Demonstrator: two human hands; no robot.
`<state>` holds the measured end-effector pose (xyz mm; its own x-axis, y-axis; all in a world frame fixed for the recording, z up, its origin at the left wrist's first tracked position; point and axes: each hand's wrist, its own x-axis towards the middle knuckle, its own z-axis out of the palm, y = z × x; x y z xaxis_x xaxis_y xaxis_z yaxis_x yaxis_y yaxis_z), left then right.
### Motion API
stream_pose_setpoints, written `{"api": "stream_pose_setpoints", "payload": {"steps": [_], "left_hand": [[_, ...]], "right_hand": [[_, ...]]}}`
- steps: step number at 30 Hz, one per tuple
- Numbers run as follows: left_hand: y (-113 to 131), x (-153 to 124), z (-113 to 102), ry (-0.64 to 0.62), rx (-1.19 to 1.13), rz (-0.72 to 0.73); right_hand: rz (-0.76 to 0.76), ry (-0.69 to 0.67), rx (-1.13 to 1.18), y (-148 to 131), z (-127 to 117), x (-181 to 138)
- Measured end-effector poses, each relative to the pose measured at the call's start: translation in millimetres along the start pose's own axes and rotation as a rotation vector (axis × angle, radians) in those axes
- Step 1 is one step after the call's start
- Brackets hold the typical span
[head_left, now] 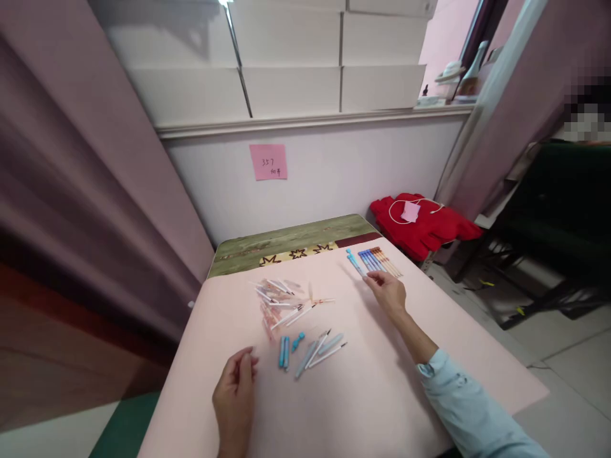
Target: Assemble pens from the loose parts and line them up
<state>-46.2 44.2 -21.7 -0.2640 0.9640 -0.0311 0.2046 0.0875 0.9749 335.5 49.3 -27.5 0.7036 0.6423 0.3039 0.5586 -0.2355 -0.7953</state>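
My right hand (387,294) pinches the lower end of a light-blue pen (354,259) at the far right of the table. Beside that pen lies a neat row of blue pens (372,260) and brown-topped pens (387,261). Close to the near left edge, my left hand (236,391) rests with its fingers curled in; whether they hold anything is hidden. Right of it lie blue pen barrels (284,352), small blue pen parts (298,341), white ink refills (318,348) with dark tips and a translucent bluish tube (331,344).
Farther back is a loose heap of clear pinkish pen parts (270,315) and white refills (285,317). A pink cloth covers the table (363,394). Beyond its far right edge sits a red cloth (422,222) with a white cable. A pink note (268,161) is on the wall.
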Motion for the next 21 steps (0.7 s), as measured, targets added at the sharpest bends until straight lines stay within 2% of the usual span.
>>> {"api": "stream_pose_setpoints", "payload": {"steps": [5,11,21], "left_hand": [[-19,4,-9,0.005,0.038,-0.049],[-34,15,-9,-0.027,0.121,-0.034],[-37,18,-10,-0.036,0.213,-0.028]], "right_hand": [[0.141,-0.075,-0.301,12,5,33],[0.216,-0.106,-0.397,15,19,47],[0.239,-0.152,-0.501,15,32,54]]}}
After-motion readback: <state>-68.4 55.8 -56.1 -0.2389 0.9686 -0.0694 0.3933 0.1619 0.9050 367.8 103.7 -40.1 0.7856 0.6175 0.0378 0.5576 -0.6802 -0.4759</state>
